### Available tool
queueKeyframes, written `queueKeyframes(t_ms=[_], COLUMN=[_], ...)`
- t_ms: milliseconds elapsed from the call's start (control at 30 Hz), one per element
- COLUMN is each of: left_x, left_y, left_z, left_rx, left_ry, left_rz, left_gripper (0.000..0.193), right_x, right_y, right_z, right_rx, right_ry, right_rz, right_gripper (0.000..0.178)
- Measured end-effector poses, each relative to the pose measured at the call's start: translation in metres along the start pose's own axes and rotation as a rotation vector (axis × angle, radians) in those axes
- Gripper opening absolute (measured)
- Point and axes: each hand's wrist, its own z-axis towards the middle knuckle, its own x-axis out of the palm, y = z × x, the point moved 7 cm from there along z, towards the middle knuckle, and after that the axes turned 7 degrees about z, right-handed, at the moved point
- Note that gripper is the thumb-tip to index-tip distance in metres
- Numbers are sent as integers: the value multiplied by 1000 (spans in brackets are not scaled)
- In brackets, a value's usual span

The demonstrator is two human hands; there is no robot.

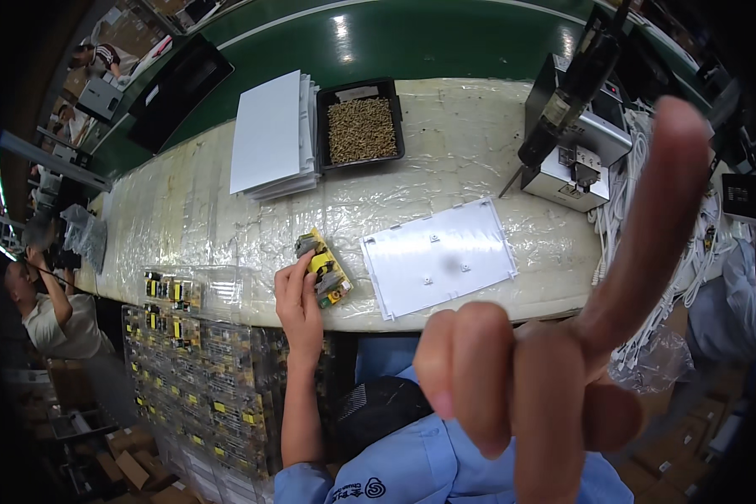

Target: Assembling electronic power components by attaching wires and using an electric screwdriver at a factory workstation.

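Note:
My left hand (298,298) has its fingers closed on the edge of a small circuit board (336,284) with yellow and grey parts, which rests tilted on the table. Just right of the board lies a flat white plastic panel (428,273) with small raised mounts and clips along its edges. Close to the camera, my right hand (529,361) is raised above the near table edge. Its index finger points up and out while the other fingers curl loosely, and I see nothing held in it.
Stacked white panels (269,134) and a black bin of small screws (361,128) stand at the back. An electric screwdriver (563,105) hangs at right, near metal boxes (567,178) and white cables (638,227). Clear trays of circuit boards (202,370) are at left; a person (55,311) sits beyond.

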Motion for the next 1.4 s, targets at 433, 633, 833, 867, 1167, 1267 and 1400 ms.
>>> queueKeyframes(t_ms=[433, 633, 833, 867, 1167, 1267, 1400], left_x=[4, -2, -1, 0, 2, -3, -4], left_y=[-11, -6, -9, -8, -6, -12, 6], left_z=[2, 1, 4, 3, 0, 5, 3], left_rx=[6, -20, -26, -21, -71, -3, -31], left_ry=[-8, 11, 33, 33, 83, 84, 43], left_rz=[3, 24, 1, 0, -34, -21, -56], left_gripper=[31, 30, 29, 29, 26, 21, 16], right_x=[32, 28, 26, 23, 6, -29, -109], right_y=[6, 6, 30, 43, 81, 61, 16], right_z=[25, 52, 45, 35, -11, -8, -37], right_rx=[-37, -288, -538, -576, -997, -606, -108], right_ry=[214, -59, -339, -384, -614, -83, -329], right_rz=[125, -104, -339, -379, -653, -1129, -1028], right_gripper=[33, 47, 63, 66, 63, 30, 14])
